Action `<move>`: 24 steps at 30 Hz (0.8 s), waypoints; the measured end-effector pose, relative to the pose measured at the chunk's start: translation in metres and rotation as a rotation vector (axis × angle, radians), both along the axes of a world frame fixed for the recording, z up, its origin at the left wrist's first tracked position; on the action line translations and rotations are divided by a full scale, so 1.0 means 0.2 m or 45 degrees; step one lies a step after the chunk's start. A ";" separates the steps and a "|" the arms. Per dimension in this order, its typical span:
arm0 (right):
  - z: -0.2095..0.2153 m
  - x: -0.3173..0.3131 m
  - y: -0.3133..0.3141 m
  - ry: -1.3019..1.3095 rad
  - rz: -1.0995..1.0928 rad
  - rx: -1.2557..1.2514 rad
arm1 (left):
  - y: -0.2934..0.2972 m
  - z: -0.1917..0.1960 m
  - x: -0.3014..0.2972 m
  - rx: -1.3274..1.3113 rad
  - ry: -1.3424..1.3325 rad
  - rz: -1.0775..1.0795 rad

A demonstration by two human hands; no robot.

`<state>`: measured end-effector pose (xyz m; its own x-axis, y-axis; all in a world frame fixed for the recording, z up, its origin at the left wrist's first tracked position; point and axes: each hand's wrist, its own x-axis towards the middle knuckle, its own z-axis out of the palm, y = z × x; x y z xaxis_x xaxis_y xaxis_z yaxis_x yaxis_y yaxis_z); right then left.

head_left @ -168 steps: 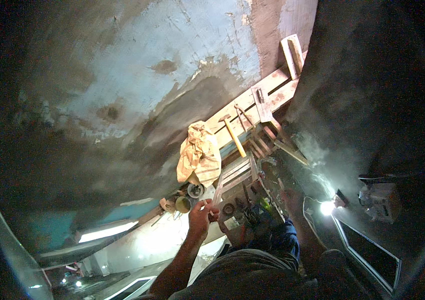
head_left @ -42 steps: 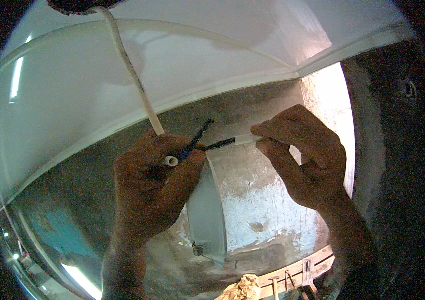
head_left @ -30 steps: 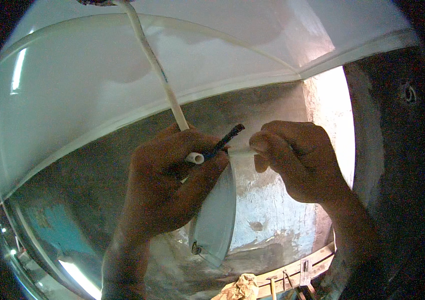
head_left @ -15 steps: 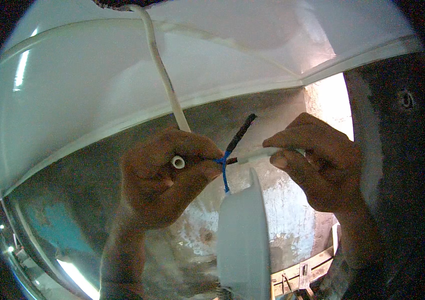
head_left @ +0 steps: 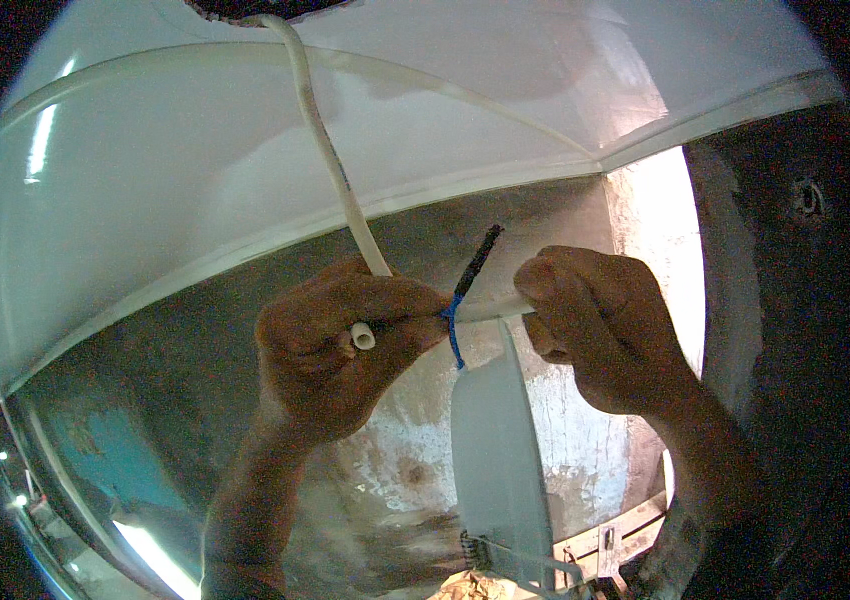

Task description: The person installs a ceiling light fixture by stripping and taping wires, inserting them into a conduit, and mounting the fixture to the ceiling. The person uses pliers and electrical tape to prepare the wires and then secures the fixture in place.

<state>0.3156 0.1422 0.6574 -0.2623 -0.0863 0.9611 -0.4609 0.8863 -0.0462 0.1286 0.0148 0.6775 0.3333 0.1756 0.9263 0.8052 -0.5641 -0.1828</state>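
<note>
Overhead, my left hand point(head_left: 330, 345) is closed around the lower end of a white cable point(head_left: 330, 160), its fingertips pinching at a wire joint. A short white tube end point(head_left: 363, 337) pokes out between its fingers. From the pinch a thin blue wire point(head_left: 455, 340) runs down to a hanging white light fixture point(head_left: 503, 450). A black-wrapped wire end point(head_left: 480, 260) sticks up beside it. My right hand point(head_left: 610, 330) grips a pale white strip or sleeve point(head_left: 490, 308) that reaches across to the left fingertips; I cannot tell which it is. The brown wire tip is hidden.
The cable comes out of a ragged hole point(head_left: 265, 12) in the glossy white ceiling point(head_left: 465, 70). A stained wall point(head_left: 405, 470) stands behind my hands. Another wire stub point(head_left: 808, 197) shows on the dark wall at right. Wooden boards point(head_left: 625, 545) lie low at right.
My right hand has come left and turned, bringing the white piece over the brown wire tip, which no longer shows. The fixture has swung slightly right.
</note>
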 end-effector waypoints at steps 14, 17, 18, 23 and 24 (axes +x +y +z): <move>0.12 0.23 -0.12 0.467 -0.278 0.479 | -0.28 0.10 0.27 0.320 0.020 0.038; 0.13 0.27 -0.25 0.446 -0.253 0.768 | -0.31 0.12 0.37 0.383 0.137 0.235; 0.14 0.27 -0.30 0.426 -0.245 0.829 | -0.34 0.11 0.41 0.301 0.129 0.436; 0.12 0.28 -0.45 0.399 -0.246 0.937 | -0.41 0.02 0.53 0.069 0.101 0.000; 0.11 0.30 -0.46 0.401 -0.270 0.925 | -0.39 0.02 0.51 0.160 0.193 0.021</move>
